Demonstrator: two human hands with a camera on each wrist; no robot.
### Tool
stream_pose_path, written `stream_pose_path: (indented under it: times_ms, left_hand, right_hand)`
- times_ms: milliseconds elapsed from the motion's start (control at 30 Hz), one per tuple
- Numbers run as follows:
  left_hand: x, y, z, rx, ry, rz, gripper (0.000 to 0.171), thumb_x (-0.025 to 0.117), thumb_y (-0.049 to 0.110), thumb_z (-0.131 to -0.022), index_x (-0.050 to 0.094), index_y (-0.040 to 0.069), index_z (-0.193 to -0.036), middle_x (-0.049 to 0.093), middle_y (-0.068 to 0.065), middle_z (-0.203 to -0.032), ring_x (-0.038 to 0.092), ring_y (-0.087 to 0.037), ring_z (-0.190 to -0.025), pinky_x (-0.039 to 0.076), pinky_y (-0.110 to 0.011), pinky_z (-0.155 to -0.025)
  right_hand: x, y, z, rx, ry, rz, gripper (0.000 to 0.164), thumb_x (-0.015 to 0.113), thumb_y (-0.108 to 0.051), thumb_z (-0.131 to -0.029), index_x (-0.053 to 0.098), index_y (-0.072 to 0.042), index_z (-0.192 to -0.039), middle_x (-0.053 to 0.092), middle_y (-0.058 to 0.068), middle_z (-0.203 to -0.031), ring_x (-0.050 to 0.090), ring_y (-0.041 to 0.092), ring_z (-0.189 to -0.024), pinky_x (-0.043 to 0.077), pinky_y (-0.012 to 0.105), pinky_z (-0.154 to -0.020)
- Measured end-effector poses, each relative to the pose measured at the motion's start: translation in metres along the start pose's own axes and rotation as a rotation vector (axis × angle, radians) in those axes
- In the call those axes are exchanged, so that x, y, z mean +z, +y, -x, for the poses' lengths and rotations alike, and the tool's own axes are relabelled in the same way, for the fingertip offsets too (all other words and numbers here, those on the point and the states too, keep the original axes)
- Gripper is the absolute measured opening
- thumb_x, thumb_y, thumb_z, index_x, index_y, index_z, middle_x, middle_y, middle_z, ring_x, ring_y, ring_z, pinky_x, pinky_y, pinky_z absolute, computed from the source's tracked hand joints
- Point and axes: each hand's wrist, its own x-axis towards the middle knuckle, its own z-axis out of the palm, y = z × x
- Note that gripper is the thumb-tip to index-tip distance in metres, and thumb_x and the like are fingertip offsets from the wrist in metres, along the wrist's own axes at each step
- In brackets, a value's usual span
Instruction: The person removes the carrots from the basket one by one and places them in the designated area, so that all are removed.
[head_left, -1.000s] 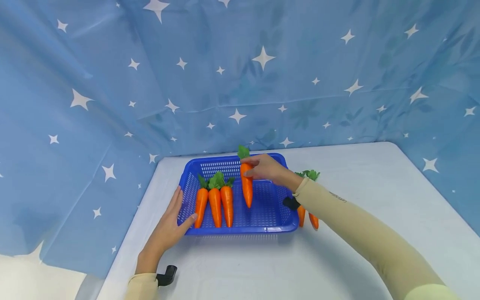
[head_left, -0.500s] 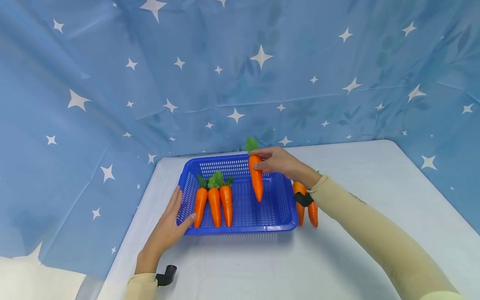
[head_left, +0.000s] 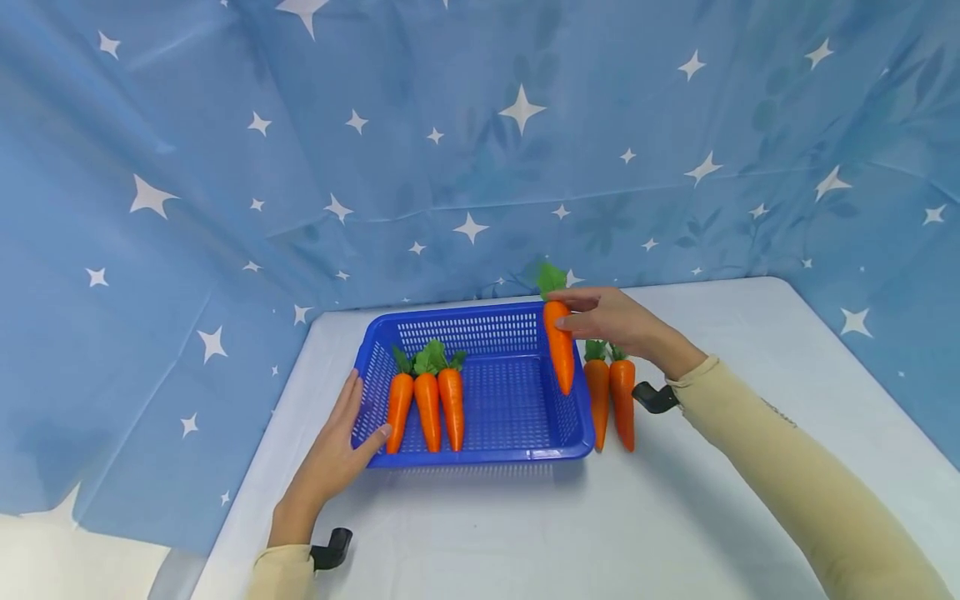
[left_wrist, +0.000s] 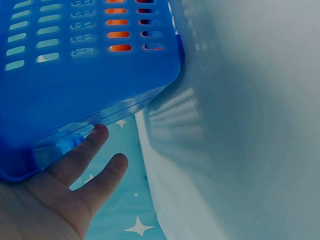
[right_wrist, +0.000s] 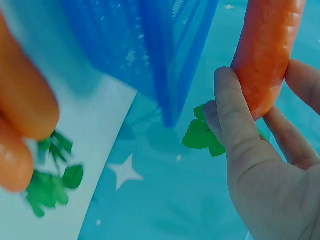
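Observation:
A carrot [head_left: 559,346] with green leaves hangs tip down over the right rim of the blue plastic basket [head_left: 480,457]. My right hand [head_left: 618,321] pinches it near its leafy top; in the right wrist view, fingers and thumb lie on both sides of the carrot [right_wrist: 267,50]. At the basket's left side rests my left hand [head_left: 330,454], fingers straight along the outside and thumb over the front left corner. The left wrist view shows two of its fingers extended under the basket [left_wrist: 90,95]. Inside, three carrots [head_left: 426,408] lie side by side at the left.
Two more carrots [head_left: 622,404] lie on the white table [head_left: 480,533] just right of the basket, leaves pointing away. Behind the table hangs a blue curtain [head_left: 420,167] with white stars.
My right hand has carried the carrot from above the basket's middle rightward to its right rim, slightly higher. The two carrots on the table are now less covered. The left hand has stayed put.

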Motion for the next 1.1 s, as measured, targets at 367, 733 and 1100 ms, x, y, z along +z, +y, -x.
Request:
stream_pose_path:
  times_ms: [367, 733, 1100]
  left_hand:
    - [-0.001, 0.002, 0.000, -0.004, -0.008, -0.004, 0.095, 0.060, 0.047, -0.106, 0.006, 0.006, -0.173, 0.000, -0.013, -0.180, 0.014, -0.048, -0.160, 0.020, -0.071, -0.121]
    - [0.000, 0.002, -0.001, 0.007, -0.009, 0.002, 0.094, 0.060, 0.045, -0.106, 0.006, 0.006, -0.173, 0.000, -0.013, -0.180, 0.014, -0.047, -0.161, 0.020, -0.072, -0.121]
    - [-0.001, 0.001, 0.000, -0.003, -0.007, 0.007, 0.094, 0.060, 0.045, -0.106, 0.006, 0.005, -0.172, 0.000, -0.013, -0.180, 0.014, -0.047, -0.161, 0.019, -0.072, -0.121]
  right_hand:
    - [-0.040, 0.028, 0.028, 0.008, 0.033, -0.052, 0.065, 0.068, -0.018, -0.106, 0.042, -0.004, -0.164, 0.041, 0.027, -0.164, 0.053, 0.044, -0.141, 0.045, 0.055, -0.113]
    - [-0.066, 0.076, 0.051, 0.053, 0.046, -0.008, 0.067, 0.068, -0.018, -0.106, 0.039, 0.000, -0.164, 0.038, 0.031, -0.165, 0.048, 0.048, -0.144, 0.051, 0.047, -0.108]
    - [-0.068, 0.129, 0.063, 0.089, 0.065, 0.095, 0.065, 0.068, -0.021, -0.106, 0.043, 0.004, -0.161, 0.035, 0.036, -0.164, 0.043, 0.054, -0.144, 0.052, 0.056, -0.108]
